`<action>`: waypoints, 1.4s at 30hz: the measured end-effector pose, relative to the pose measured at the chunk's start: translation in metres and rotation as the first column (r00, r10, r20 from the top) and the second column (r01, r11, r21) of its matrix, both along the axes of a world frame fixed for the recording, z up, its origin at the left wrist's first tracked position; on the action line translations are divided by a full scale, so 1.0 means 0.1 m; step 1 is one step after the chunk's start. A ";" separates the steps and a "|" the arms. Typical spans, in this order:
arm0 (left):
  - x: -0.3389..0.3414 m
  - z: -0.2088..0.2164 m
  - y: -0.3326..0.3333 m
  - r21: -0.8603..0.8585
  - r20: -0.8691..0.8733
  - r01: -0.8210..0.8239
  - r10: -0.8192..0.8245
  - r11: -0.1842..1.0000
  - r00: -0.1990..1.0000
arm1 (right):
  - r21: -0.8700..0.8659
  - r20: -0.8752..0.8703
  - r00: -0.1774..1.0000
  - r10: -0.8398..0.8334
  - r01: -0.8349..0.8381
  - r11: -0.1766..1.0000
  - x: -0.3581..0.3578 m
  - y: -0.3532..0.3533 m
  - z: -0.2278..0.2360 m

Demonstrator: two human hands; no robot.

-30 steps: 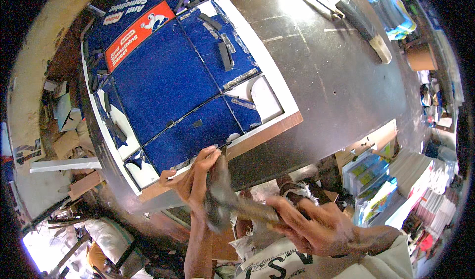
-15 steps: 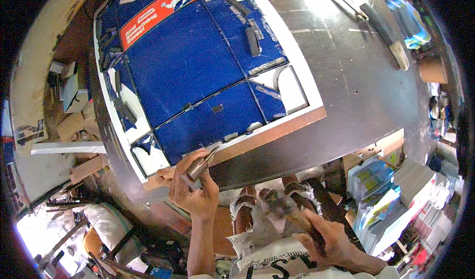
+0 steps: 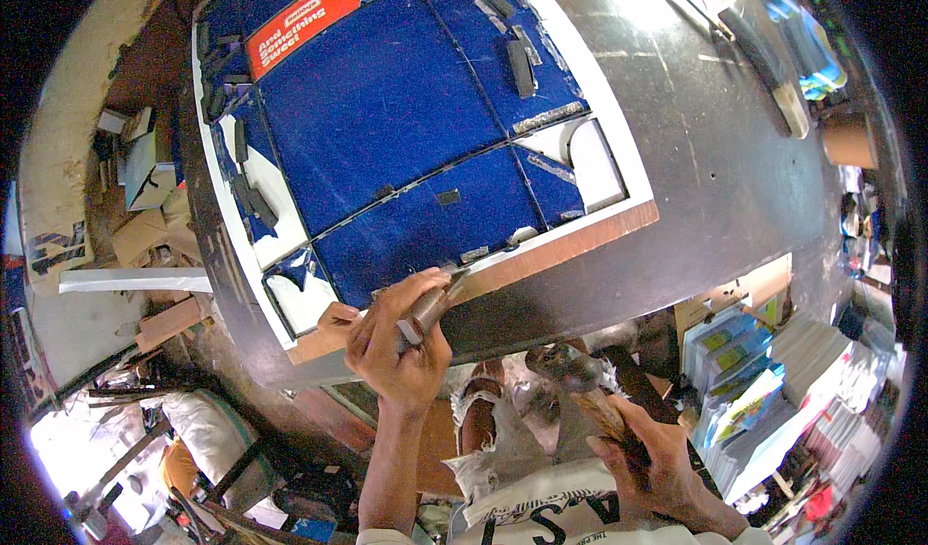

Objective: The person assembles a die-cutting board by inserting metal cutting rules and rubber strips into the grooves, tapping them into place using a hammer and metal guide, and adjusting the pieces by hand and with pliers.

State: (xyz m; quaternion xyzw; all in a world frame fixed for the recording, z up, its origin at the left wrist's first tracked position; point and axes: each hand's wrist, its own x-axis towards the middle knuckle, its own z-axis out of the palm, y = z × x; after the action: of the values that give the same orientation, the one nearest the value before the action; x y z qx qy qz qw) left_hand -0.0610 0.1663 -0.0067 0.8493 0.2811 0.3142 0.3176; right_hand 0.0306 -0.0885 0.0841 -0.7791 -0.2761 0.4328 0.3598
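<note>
My left hand (image 3: 401, 347) is closed around a short metal chisel (image 3: 423, 315), at the near edge of a flat board (image 3: 570, 248). The chisel's tip points toward that edge; my fingers partly hide where it meets the wood. Thin dark strips divide the board's blue, white and red printed face (image 3: 377, 110), and dark pads (image 3: 520, 67) lie along its sides. In my right hand (image 3: 657, 463) is a hammer, gripped by its wooden handle (image 3: 604, 417). Its worn metal head (image 3: 563, 366) hangs over my lap, apart from the chisel and the board.
The board lies on a dark tabletop (image 3: 706, 178). A long dark tool with a pale end (image 3: 793, 110) rests at the far right, near a brown roll (image 3: 851, 139). Stacks of printed sheets (image 3: 739, 366) stand below the table at right. Cartons (image 3: 150, 173) and a white sack (image 3: 208, 434) are at left.
The board has shifted right and slightly away across the tabletop. My left hand has moved right with the chisel and tilted it. The hammer head has risen a little and moved right.
</note>
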 end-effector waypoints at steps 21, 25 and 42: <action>0.00 0.00 0.05 0.078 -0.111 0.123 -0.114 0.989 0.987 | 0.029 0.671 0.628 0.395 -0.554 0.832 0.35 0.53 0.48; 0.02 0.03 0.02 -0.084 0.038 0.036 -0.033 0.996 0.999 | -0.109 0.760 0.362 0.540 -0.747 0.655 0.25 0.47 0.52; 0.06 0.02 0.05 -0.062 0.058 0.068 -0.065 0.996 0.996 | 0.107 0.156 0.876 0.457 -0.475 0.874 0.12 0.30 0.29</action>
State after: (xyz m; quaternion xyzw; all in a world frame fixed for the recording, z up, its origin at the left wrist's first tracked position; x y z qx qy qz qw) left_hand -0.0553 0.1714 -0.0042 0.8384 0.2536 0.3179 0.3628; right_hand 0.0422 -0.0581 0.1127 -0.6876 -0.5078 0.4363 0.2811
